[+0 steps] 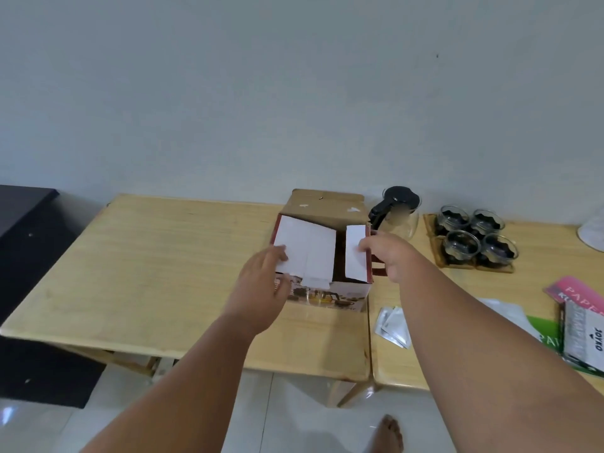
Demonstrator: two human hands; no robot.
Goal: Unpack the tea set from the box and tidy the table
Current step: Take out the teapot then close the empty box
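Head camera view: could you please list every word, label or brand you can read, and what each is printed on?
"JOYKO": white packet at the right edge, printed sideways.
"PAPE", cut off: pink packet.
"PA", cut off: green packet.
Print on the box front: too blurred to read.
Small foil sachets: nothing legible.

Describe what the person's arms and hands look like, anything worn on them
Both arms are bare in view: no sleeves show. The left hand and right hand wear no gloves, and no watch, bracelet or ring can be seen. A bare foot shows at the bottom edge.
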